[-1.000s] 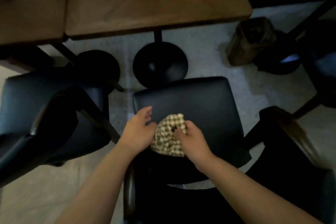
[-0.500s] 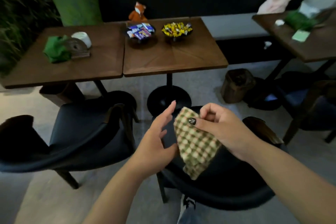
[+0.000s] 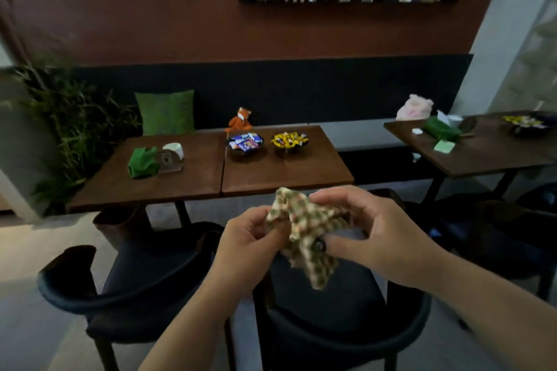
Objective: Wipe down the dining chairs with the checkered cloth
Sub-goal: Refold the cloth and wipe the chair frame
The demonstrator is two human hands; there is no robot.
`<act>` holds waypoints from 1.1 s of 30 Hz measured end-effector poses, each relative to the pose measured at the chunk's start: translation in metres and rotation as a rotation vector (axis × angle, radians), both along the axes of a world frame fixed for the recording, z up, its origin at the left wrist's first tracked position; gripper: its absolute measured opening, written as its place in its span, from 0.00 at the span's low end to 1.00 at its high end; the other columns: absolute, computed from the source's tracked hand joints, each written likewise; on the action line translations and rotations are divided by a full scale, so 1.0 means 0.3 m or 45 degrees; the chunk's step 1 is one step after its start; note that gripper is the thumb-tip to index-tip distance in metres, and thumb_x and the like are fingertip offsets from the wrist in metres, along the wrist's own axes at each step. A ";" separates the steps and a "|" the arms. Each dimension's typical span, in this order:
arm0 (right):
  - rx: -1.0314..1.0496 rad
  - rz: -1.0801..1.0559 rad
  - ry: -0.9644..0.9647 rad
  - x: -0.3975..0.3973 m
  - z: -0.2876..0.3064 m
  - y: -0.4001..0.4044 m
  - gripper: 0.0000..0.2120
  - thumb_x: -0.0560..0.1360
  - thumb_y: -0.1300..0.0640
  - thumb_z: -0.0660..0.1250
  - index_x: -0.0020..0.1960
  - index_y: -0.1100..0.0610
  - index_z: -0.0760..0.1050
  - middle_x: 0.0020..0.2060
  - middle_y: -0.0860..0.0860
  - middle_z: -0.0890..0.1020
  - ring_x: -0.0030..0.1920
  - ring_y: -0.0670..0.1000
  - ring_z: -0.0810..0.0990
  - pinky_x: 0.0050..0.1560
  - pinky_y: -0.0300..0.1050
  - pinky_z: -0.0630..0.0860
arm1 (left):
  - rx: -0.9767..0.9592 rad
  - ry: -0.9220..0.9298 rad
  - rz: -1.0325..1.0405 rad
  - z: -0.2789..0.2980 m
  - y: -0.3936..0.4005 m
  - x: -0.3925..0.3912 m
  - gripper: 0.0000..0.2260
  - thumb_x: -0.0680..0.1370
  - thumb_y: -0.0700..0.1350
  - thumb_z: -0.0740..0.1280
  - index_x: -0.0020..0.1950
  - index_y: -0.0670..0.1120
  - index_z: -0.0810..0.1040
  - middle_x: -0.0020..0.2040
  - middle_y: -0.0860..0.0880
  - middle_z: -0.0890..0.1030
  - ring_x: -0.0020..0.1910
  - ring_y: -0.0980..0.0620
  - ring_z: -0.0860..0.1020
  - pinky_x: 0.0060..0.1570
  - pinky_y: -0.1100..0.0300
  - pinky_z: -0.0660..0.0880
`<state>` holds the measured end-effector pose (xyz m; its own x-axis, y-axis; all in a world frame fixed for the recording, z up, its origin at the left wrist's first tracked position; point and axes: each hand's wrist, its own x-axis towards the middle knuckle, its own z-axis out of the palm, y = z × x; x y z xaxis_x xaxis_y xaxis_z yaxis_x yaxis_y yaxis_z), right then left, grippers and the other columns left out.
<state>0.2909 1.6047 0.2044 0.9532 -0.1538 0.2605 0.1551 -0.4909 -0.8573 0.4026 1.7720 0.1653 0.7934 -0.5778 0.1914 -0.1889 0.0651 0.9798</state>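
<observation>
Green-and-cream checkered cloth [image 3: 304,229], 2 black chairs [image 3: 144,277], brown tables [image 3: 271,172], green cushion [image 3: 165,111]

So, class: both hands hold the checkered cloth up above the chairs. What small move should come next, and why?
Probably lower the checkered cloth onto the seat of the dark chair directly below. The left hand and right hand both pinch it, bunched in the air and touching no chair, so no wiping can happen until it meets a surface.

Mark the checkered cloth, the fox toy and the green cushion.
checkered cloth [image 3: 304,229], head view, bunched middle between the hands.
fox toy [image 3: 240,119], head view, orange body.
green cushion [image 3: 167,111], head view, centre of its face.
</observation>
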 end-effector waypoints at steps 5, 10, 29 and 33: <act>0.143 0.007 -0.008 -0.116 0.086 -0.042 0.11 0.70 0.61 0.73 0.51 0.51 0.81 0.44 0.46 0.85 0.47 0.45 0.83 0.44 0.37 0.77 | -0.091 0.050 -0.052 0.057 -0.046 -0.138 0.12 0.70 0.43 0.72 0.51 0.39 0.83 0.44 0.42 0.86 0.43 0.53 0.82 0.41 0.65 0.78; 0.199 0.157 0.135 -0.282 0.146 -0.137 0.15 0.69 0.53 0.74 0.56 0.50 0.80 0.49 0.47 0.84 0.52 0.46 0.82 0.51 0.39 0.77 | -0.050 0.044 0.022 0.097 -0.109 -0.280 0.07 0.75 0.36 0.70 0.52 0.38 0.83 0.45 0.40 0.85 0.46 0.47 0.83 0.45 0.60 0.78; -0.131 -0.117 -0.150 -0.569 0.299 -0.194 0.07 0.71 0.60 0.72 0.48 0.52 0.82 0.41 0.45 0.85 0.44 0.43 0.83 0.48 0.43 0.81 | 0.006 -0.265 0.039 0.245 -0.229 -0.539 0.09 0.64 0.56 0.73 0.41 0.56 0.85 0.46 0.51 0.84 0.44 0.53 0.83 0.42 0.60 0.79; 0.071 -0.205 -0.191 -0.545 0.296 -0.167 0.06 0.74 0.56 0.69 0.42 0.55 0.84 0.37 0.52 0.85 0.42 0.52 0.83 0.46 0.48 0.80 | 0.110 -0.380 -0.004 0.258 -0.200 -0.515 0.12 0.63 0.56 0.74 0.45 0.58 0.83 0.55 0.58 0.81 0.55 0.58 0.80 0.54 0.54 0.77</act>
